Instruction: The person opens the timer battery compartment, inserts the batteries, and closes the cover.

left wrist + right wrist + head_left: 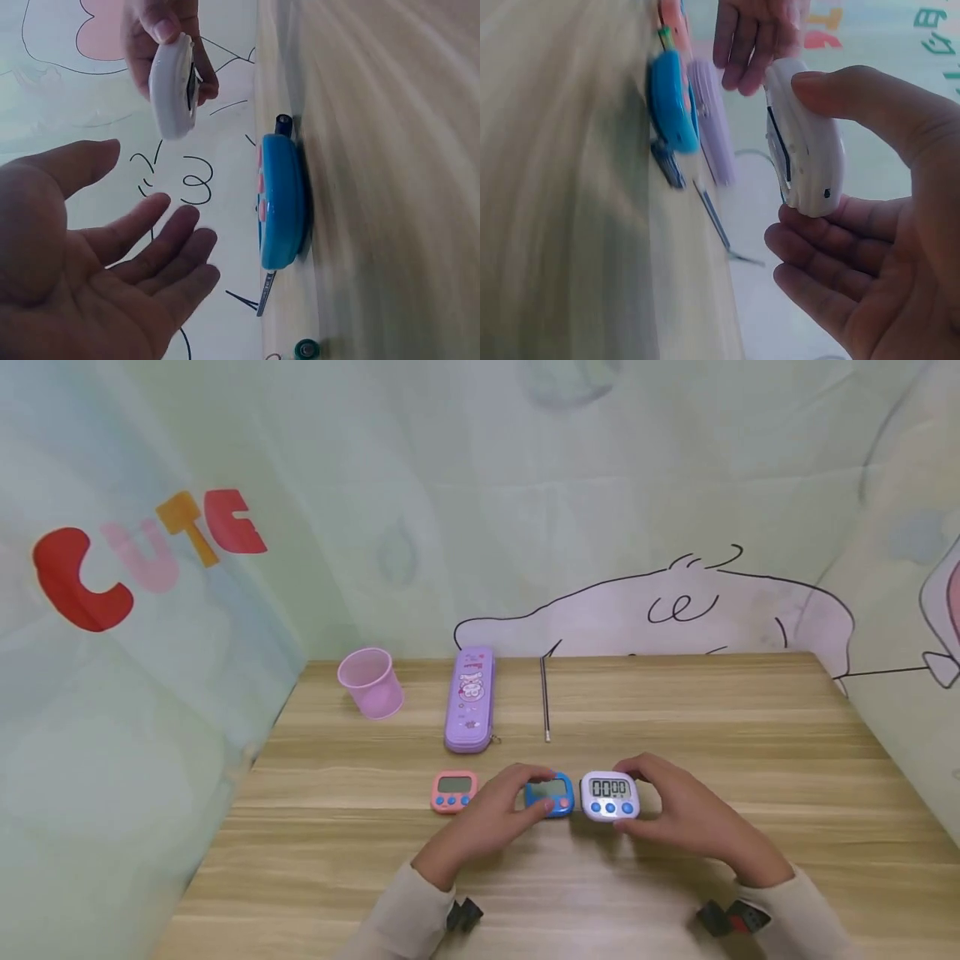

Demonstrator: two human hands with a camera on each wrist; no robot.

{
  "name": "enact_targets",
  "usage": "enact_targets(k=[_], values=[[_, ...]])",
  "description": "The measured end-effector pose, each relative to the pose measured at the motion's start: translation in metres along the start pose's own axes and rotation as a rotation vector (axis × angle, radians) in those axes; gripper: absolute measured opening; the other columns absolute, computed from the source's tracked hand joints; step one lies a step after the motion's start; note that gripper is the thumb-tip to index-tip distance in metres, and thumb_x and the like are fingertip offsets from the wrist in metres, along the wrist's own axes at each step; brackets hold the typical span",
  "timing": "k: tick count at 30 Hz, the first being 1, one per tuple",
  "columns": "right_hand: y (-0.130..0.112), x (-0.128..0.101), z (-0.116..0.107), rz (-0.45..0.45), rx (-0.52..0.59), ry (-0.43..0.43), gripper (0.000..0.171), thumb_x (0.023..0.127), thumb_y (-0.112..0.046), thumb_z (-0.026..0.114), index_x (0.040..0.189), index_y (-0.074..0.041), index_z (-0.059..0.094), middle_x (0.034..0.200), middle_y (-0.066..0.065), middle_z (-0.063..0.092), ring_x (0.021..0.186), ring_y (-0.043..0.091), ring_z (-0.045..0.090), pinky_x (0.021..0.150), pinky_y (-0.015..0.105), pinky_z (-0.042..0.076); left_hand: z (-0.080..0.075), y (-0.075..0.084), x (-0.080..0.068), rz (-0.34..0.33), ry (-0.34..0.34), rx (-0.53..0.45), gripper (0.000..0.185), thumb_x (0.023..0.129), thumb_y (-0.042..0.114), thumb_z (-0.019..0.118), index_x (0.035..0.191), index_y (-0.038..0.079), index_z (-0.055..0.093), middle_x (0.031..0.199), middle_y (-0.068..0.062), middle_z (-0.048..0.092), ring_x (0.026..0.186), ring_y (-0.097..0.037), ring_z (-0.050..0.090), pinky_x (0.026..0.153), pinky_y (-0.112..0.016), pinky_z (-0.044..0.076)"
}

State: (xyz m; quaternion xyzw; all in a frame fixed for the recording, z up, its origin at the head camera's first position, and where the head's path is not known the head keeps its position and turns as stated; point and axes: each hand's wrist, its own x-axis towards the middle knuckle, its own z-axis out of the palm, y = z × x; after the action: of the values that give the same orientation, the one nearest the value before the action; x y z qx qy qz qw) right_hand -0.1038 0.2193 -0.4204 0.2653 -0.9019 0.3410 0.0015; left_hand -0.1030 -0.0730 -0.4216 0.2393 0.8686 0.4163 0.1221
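Observation:
My right hand [686,810] grips a white digital timer [610,796] by its edges, thumb on one side and fingers on the other. Its display reads zeros above a row of blue buttons. In the right wrist view the white timer [806,142] is raised off the table. My left hand [491,810] hovers over a blue timer [551,808], fingers spread and holding nothing. Seen from the left wrist, the blue timer [285,202] rests on the table, apart from the left hand [112,262]. A pink timer [452,806] lies left of it, partly behind the left hand.
A pink cup [378,696] stands at the back left. Right of it lie a purple pencil case [469,702] and a dark pencil [545,697]. Close to the blue timer are a small dark cylinder [283,124] and a green-ended one [306,349]. A printed cloth hangs behind the table.

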Motion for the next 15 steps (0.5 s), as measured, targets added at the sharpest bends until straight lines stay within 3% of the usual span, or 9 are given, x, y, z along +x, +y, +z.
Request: enact_targets(k=[3, 7, 15], values=[[0.009, -0.001, -0.006, 0.020, -0.011, -0.003, 0.061, 0.072, -0.039, 0.086, 0.121, -0.014, 0.059, 0.116, -0.006, 0.061, 0.110, 0.021, 0.059, 0.093, 0.046, 0.051, -0.001, -0.001, 0.006, -0.007, 0.017, 0.099, 0.054, 0.097, 0.041, 0.059, 0.143, 0.015, 0.046, 0.141, -0.001, 0.047, 0.131, -0.019, 0.043, 0.109, -0.041, 0.038], [0.022, -0.004, -0.016, 0.027, -0.029, -0.028, 0.061, 0.074, -0.044, 0.084, 0.122, -0.015, 0.059, 0.116, -0.005, 0.061, 0.110, 0.020, 0.059, 0.092, 0.046, 0.051, -0.002, -0.004, 0.012, -0.070, 0.008, 0.220, 0.065, 0.094, 0.043, 0.062, 0.146, 0.012, 0.040, 0.146, -0.007, 0.041, 0.135, -0.024, 0.039, 0.110, -0.043, 0.038], [0.039, -0.009, -0.030, 0.040, -0.044, -0.053, 0.059, 0.074, -0.039, 0.085, 0.119, -0.010, 0.060, 0.112, -0.004, 0.062, 0.106, 0.019, 0.058, 0.091, 0.047, 0.051, 0.001, -0.005, 0.020, -0.118, -0.051, 0.275, 0.075, 0.089, 0.040, 0.070, 0.149, 0.010, 0.036, 0.150, -0.009, 0.038, 0.137, -0.026, 0.037, 0.112, -0.042, 0.036]])
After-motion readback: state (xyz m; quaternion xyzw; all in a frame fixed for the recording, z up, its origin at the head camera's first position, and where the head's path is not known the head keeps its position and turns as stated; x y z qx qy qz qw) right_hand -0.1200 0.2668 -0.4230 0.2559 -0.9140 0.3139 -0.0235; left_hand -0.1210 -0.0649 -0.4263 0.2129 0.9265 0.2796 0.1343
